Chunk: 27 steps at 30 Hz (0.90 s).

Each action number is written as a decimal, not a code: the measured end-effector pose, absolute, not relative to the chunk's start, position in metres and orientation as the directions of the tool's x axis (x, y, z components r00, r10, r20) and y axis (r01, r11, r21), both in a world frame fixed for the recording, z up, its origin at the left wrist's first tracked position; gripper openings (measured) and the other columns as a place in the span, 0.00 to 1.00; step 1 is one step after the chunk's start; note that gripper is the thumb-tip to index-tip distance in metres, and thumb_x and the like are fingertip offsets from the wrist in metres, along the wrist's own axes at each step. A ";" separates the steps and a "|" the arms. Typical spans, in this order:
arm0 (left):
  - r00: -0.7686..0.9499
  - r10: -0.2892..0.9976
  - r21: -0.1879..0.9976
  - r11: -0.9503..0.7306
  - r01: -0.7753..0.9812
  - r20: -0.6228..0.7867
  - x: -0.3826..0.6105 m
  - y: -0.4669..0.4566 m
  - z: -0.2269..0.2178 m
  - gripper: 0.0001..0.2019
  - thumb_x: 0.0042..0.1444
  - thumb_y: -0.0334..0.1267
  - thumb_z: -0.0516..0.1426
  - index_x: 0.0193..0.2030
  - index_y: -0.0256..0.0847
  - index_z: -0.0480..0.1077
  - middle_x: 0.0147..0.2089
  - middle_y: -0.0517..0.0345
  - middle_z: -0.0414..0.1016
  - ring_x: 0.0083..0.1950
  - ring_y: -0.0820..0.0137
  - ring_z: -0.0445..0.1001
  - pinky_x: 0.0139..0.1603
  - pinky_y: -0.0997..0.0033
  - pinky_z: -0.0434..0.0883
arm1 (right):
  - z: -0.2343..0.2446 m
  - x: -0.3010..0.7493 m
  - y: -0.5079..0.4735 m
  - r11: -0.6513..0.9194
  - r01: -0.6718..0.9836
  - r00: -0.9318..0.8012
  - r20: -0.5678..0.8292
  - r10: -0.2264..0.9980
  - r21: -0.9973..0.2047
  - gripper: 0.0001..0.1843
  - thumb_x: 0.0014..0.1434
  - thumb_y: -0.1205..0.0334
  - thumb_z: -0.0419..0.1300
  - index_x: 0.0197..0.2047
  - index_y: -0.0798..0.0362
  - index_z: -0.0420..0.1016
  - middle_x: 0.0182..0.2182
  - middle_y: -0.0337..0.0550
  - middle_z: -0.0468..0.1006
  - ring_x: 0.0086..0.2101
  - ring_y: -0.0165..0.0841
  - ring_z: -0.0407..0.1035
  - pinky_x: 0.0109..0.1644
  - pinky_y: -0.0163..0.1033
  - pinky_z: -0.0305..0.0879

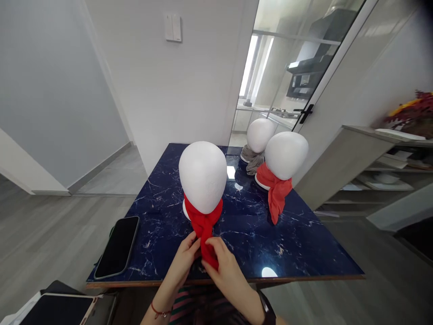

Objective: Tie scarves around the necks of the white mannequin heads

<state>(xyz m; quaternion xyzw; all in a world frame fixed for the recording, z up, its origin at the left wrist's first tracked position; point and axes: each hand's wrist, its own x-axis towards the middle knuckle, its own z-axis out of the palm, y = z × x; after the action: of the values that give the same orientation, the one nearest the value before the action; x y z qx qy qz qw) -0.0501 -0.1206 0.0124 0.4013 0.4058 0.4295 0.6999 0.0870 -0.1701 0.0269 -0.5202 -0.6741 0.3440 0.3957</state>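
Red scarf (202, 221) — ptly behind R hand (227, 266)

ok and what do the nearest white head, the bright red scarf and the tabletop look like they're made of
White head: probably foam, judging by its matte, softly shaded surface, though plastic is possible.
Red scarf: soft, matte fabric, as its folds show; fibre unclear.
Tabletop: glossy, with bright reflections and pale marble-like veins on dark blue; stone, glass or printed laminate, I can't tell.

The white-veined blue surface (250, 248) carries a phone (117, 246) near its left edge, a red-scarved white head (203, 176), a coral-scarved one (287, 153), and a grey-scarved one (260, 135) behind.
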 end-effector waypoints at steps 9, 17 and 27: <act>-0.150 0.989 0.983 0.041 0.177 -0.014 -0.086 -0.107 0.002 0.26 0.50 0.51 0.56 0.53 0.39 0.64 0.58 0.44 0.68 0.55 0.60 0.70 0.56 0.59 0.67 | 0.023 0.116 -0.168 0.154 0.562 0.050 0.219 0.975 -0.813 0.18 0.62 0.60 0.51 0.55 0.52 0.65 0.49 0.51 0.71 0.38 0.34 0.71 0.42 0.39 0.71; -0.009 0.995 0.994 0.099 -0.053 -0.099 -0.070 -0.101 -0.015 0.24 0.53 0.47 0.56 0.55 0.39 0.64 0.57 0.44 0.70 0.57 0.60 0.69 0.59 0.58 0.65 | 0.011 0.098 -0.151 0.315 0.582 -0.196 0.246 0.949 -0.750 0.15 0.62 0.64 0.50 0.49 0.49 0.72 0.48 0.45 0.73 0.47 0.35 0.69 0.53 0.42 0.67; -0.030 0.974 0.866 -0.186 0.463 0.226 -0.099 -0.011 -0.013 0.30 0.45 0.27 0.51 0.59 0.36 0.61 0.60 0.43 0.65 0.63 0.57 0.61 0.64 0.50 0.56 | 0.008 0.150 -0.028 0.077 0.907 0.069 0.326 0.943 -0.415 0.17 0.63 0.66 0.46 0.50 0.57 0.71 0.51 0.55 0.69 0.50 0.46 0.62 0.49 0.52 0.65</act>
<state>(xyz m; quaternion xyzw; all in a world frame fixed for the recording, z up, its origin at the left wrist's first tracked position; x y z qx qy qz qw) -0.0989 -0.0108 -0.0131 0.6328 0.5678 0.4391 0.2905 0.1497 -0.0285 0.0076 -0.6785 -0.6814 0.0334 0.2723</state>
